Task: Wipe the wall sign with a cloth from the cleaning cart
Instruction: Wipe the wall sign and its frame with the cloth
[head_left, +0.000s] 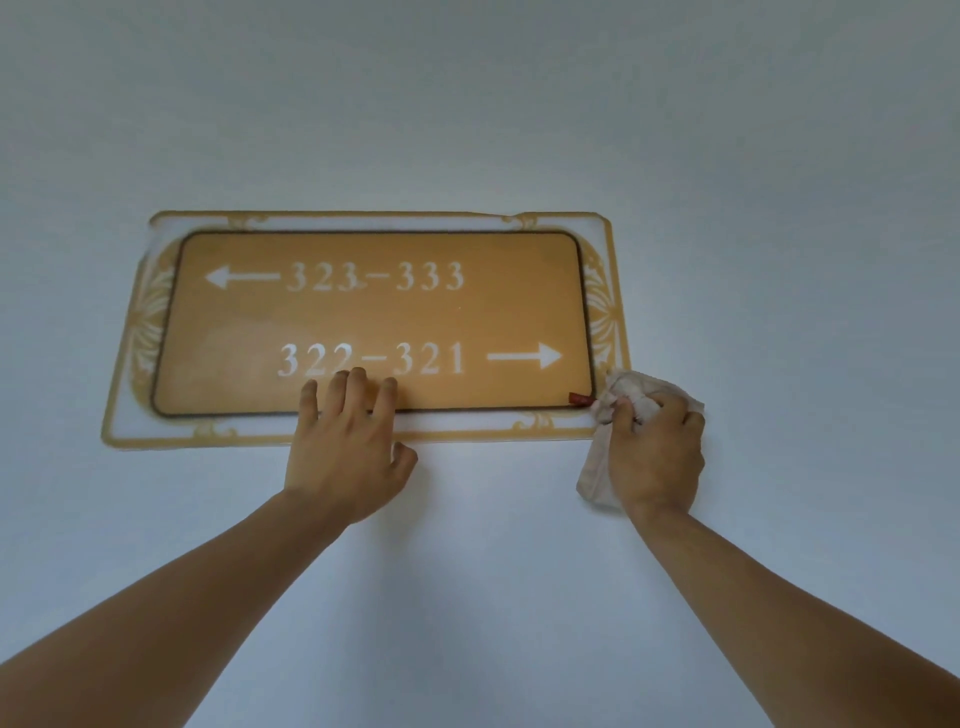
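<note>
I was mid-wipe: my right hand (655, 457) clutched the cloth (631, 402) at the sign's (374, 322) lower right corner, left hand (347, 447) flat, steadying; next, probably sweep left.

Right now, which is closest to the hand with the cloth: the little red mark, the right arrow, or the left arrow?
From the right hand holding the crumpled white cloth:
1. Small red mark, beside the cloth.
2. White right-pointing arrow, lower right.
3. White left-pointing arrow, upper left.

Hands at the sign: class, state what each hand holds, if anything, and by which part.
The right hand grips the bunched cloth around its middle, at the sign's lower right corner. The left hand holds nothing; its spread fingers rest on the sign's lower edge.
</note>
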